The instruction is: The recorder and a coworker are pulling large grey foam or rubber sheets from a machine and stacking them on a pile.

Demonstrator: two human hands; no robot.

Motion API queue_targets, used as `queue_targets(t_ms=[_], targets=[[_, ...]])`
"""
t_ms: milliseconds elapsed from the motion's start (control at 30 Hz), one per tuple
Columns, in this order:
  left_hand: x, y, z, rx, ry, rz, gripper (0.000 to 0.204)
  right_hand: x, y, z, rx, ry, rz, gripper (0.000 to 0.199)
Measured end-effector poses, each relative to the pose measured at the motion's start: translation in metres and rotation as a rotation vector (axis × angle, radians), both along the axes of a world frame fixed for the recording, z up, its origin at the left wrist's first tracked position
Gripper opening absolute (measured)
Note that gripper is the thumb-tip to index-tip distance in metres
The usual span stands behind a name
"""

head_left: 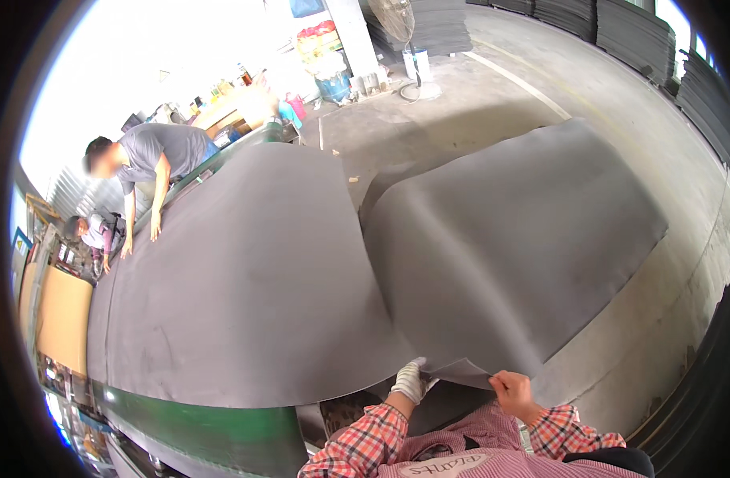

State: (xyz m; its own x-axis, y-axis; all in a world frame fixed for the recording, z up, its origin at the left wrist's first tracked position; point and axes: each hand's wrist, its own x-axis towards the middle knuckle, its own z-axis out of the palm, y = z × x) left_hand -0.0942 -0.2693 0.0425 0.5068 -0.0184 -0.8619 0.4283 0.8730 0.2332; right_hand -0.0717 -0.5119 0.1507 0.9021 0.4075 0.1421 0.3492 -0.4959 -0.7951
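Sheet: I see the grey sheet [508, 239] edge in both hands.
Left hand [410, 381]: gloved, apparently pinching it.
Right hand [514, 392]: fingers pinching it.

Second grey sheet [245, 279] lay spread over green table [221, 434], left of view. Two people at its far left edge: one in grey shirt [154, 151] bent over with both hands on the sheet, another [94, 235] lower down beside, partly hidden. Brown board [62, 319] leaned near left rim. Concrete floor [651, 151] stretched right and back. Standing fan [393, 20] and white bucket [416, 62] stood at rear centre, blue bucket [333, 86] just left of them. Dark sheet stacks [620, 32] lined the back right wall. Cluttered bench [233, 103] behind the grey-shirted person.
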Motion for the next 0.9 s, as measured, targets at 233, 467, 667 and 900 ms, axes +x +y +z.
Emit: queue_targets(t_ms=[233, 467, 667, 900], targets=[[0.088, 0.014, 0.047, 1.459, -0.133, -0.706, 0.049, 0.015, -0.037, -0.011, 0.434, 0.046, -0.245, 0.010], [0.161, 0.079, 0.177, 1.857, 0.126, -1.326, 0.055, 0.077, -0.116, -0.110, 0.568, 1.065, -1.039, 0.069], [0.171, 0.124, 0.194, 1.959, 0.185, -1.275, 0.051, 0.082, -0.073, -0.141, 1.110, 1.361, -0.760, 0.071], [0.225, 0.134, 0.312, 2.492, -0.296, -1.027, 0.028, 0.183, -0.086, -0.061, 1.324, 0.656, -0.731, 0.016]])
